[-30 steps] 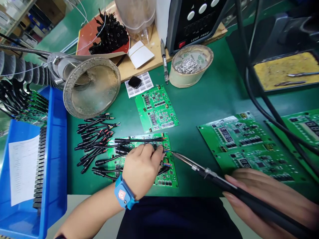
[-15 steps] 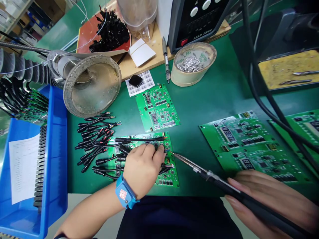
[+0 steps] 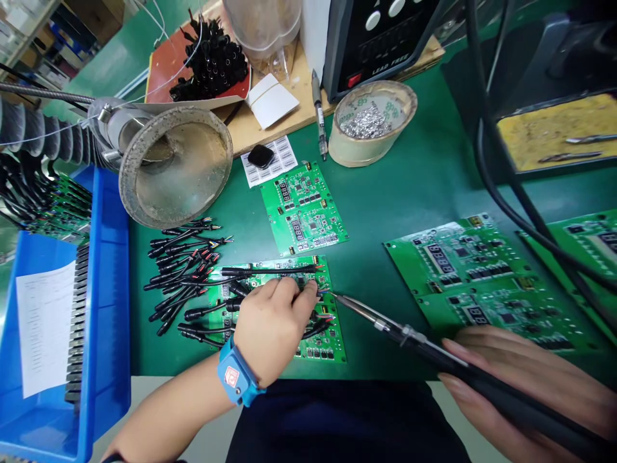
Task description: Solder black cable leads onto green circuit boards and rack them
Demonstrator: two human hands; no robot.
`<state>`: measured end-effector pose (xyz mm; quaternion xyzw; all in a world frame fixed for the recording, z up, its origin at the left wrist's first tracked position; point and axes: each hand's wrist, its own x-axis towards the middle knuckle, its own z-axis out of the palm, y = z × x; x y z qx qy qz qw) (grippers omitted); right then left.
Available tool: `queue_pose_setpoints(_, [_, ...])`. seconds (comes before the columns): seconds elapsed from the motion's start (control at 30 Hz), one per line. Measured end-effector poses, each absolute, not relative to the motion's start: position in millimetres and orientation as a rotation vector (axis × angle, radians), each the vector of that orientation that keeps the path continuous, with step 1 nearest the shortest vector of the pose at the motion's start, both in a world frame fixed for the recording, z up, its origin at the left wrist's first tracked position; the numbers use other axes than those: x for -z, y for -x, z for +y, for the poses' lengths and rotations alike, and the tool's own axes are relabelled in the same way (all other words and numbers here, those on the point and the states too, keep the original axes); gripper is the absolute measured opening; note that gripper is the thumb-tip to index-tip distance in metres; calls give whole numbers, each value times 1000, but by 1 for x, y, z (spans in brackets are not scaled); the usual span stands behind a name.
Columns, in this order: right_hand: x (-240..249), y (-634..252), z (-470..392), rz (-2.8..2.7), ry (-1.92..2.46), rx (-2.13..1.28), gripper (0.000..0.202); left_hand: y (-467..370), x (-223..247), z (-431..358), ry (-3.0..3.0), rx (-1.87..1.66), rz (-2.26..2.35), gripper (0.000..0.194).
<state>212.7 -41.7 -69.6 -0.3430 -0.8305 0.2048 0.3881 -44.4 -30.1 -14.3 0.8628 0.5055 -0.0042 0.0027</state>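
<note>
My left hand (image 3: 274, 321), with a blue wrist strap (image 3: 237, 373), is closed over a green circuit board (image 3: 332, 341). Thumb and fingers pinch a black cable, mostly hidden, whose thin coloured wire ends (image 3: 324, 291) show past the fingertips near the board's right edge. More black cables (image 3: 270, 271) lie across this board. My right hand (image 3: 515, 386) grips a soldering iron (image 3: 409, 341) by its black handle. Its tip is at or just beside those wire ends; contact cannot be made out.
Loose black cables (image 3: 183, 270) are heaped left of the board. Other circuit boards (image 3: 303, 209) lie behind and right (image 3: 463, 257). A fume funnel (image 3: 176, 167) and blue bin (image 3: 108, 308) stand left. Behind are a tub of metal shavings (image 3: 371, 128) and a soldering station (image 3: 380, 51); dark cords (image 3: 506, 173) hang right.
The view has shifted very slightly. My left hand's wrist has moved a little to the left, its fingertips staying at the wire ends. The soldering iron has hardly moved.
</note>
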Motion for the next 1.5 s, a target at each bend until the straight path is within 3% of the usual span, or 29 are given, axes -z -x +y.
queue_pose_setpoints(0.27, [68,-211,-43,-2138,853,-497,40,43,14,-31,-2738,23,1579,28])
queue_pose_setpoints(0.5, [76,-221,-46,-2156,854,-479,23,41,13,-31,-2740,14,1594,25])
queue_pose_setpoints(0.77, [75,-215,-46,-2105,910,-548,51,41,13,-32,-2744,37,1590,28])
queue_pose_setpoints(1.1, [67,-206,-43,-2084,916,-531,61,40,12,-28,-2733,12,1583,28])
queue_pose_setpoints(1.37, [70,-209,-46,-2076,905,-538,56,38,10,-30,-2679,84,1614,30])
queue_pose_setpoints(1.5, [68,-208,-44,-2084,910,-544,38,34,8,-29,-2681,145,1619,33])
